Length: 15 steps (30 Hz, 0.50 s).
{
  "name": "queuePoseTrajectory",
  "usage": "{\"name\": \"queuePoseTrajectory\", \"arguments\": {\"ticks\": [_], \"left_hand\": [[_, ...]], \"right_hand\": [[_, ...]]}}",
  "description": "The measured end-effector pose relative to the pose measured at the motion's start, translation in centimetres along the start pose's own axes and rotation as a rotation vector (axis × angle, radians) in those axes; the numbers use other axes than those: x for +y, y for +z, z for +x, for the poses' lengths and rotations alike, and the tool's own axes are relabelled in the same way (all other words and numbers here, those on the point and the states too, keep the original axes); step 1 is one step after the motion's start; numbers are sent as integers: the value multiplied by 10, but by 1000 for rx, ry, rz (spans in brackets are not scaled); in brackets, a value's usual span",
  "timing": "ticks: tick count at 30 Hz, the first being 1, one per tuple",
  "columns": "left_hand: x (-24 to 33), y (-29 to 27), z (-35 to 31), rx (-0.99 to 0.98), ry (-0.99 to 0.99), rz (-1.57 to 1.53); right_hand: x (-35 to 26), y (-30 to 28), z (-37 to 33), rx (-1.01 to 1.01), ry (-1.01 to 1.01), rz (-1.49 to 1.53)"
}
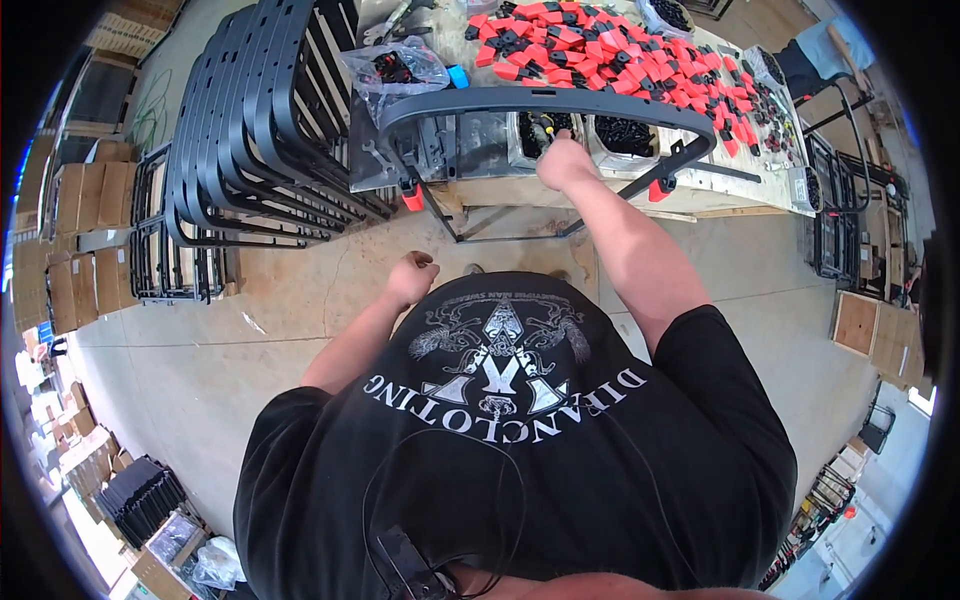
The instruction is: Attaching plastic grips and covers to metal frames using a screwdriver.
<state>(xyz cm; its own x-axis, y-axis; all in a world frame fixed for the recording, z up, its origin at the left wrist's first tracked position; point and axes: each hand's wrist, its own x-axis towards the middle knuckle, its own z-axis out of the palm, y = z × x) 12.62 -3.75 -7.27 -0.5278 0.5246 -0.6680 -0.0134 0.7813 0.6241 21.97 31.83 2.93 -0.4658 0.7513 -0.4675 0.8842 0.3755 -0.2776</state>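
Note:
My right hand (566,163) reaches over the table's front edge to a bin of small black parts (529,142). Its fingers are curled, and what they hold, if anything, is hidden; a yellow-and-black piece (547,124) shows just beyond them. Around that forearm stands a dark grey metal tube frame (545,99), its curved bar across the table, with red-and-black end pieces (660,190) low on its sides. At waist height, away from the table, my left hand (412,277) has its fingers curled inward; the palm is hidden.
A heap of red-and-black plastic pieces (600,48) covers the table's back. A second bin of black parts (625,138) stands right of the first. Left are a plastic bag (395,72), a wrench (378,160) and a row of stacked dark frames (235,130). Cardboard boxes (85,200) stand farther left.

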Motion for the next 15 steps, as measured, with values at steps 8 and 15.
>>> {"name": "queuePoseTrajectory", "arguments": {"ticks": [8,15], "left_hand": [[-35,-13,-5,62,-16,-15],[-40,-30,-1,65,-96,-38]], "right_hand": [[2,33,-59,258,-251,330],[-64,91,8,263,-343,393]]}}
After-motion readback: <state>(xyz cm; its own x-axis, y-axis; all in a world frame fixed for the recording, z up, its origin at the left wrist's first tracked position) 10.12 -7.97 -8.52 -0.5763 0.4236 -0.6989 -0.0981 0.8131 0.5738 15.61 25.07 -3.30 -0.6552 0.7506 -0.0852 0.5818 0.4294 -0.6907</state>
